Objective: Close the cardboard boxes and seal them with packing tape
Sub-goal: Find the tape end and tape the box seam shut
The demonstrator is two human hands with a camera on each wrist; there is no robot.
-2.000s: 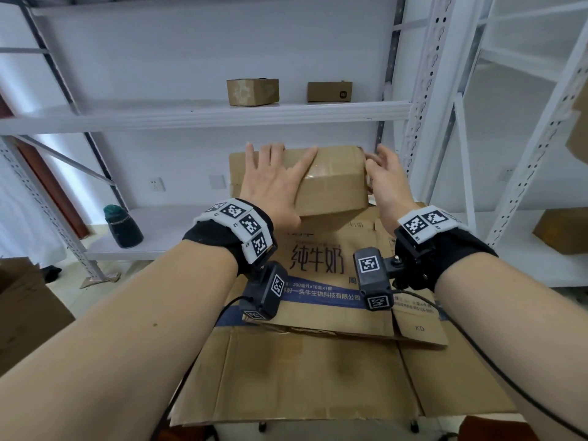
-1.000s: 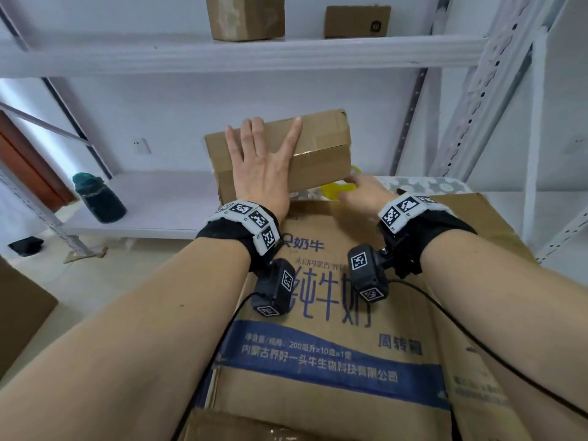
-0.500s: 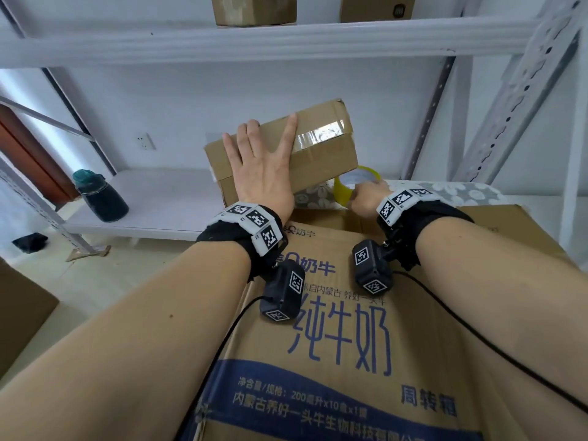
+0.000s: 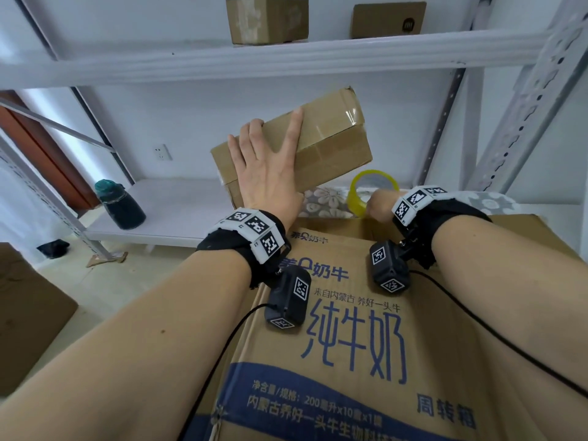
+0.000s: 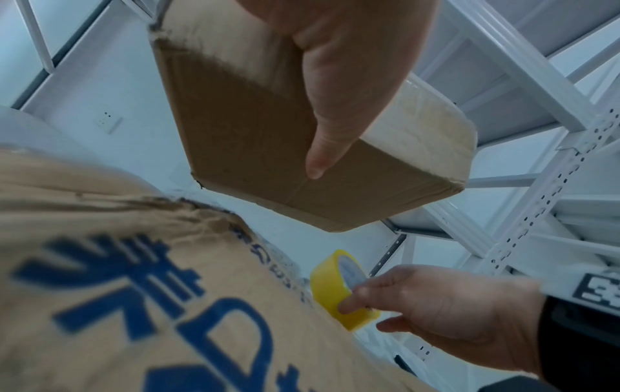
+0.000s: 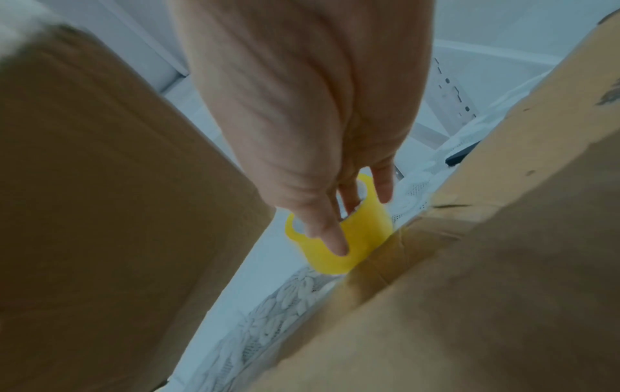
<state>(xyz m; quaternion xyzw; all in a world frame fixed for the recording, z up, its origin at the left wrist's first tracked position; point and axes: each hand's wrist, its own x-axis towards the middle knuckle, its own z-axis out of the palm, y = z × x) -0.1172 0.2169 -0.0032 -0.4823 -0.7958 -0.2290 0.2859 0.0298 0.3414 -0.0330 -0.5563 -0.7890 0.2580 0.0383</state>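
A small brown cardboard box (image 4: pixel 327 148), closed and with clear tape across its top, hangs tilted above the far edge of the large printed milk carton (image 4: pixel 350 329). My left hand (image 4: pixel 270 154) grips it, fingers spread over the top and thumb (image 5: pixel 335 106) down the near side. Just right of it, my right hand (image 4: pixel 380 202) pinches a yellow roll of packing tape (image 4: pixel 359 198) behind the carton's far edge. In the right wrist view, fingers reach into the roll (image 6: pixel 335 254) with the thumb on its outside. The small box's underside (image 5: pixel 255 148) shows a bare seam.
Two small boxes (image 4: pixel 267 19) (image 4: pixel 389 19) sit on the upper white shelf. A dark bottle (image 4: pixel 121 206) stands on the lower shelf at left. A floral cloth (image 4: pixel 324 202) lies under the tape. A shelf upright (image 4: pixel 521 100) rises at right; brown cardboard (image 4: pixel 28 313) lies at left.
My right hand left the small box, dropped behind the carton and took hold of the tape roll. My left hand alone lifted and tilted the box. The view moved closer.
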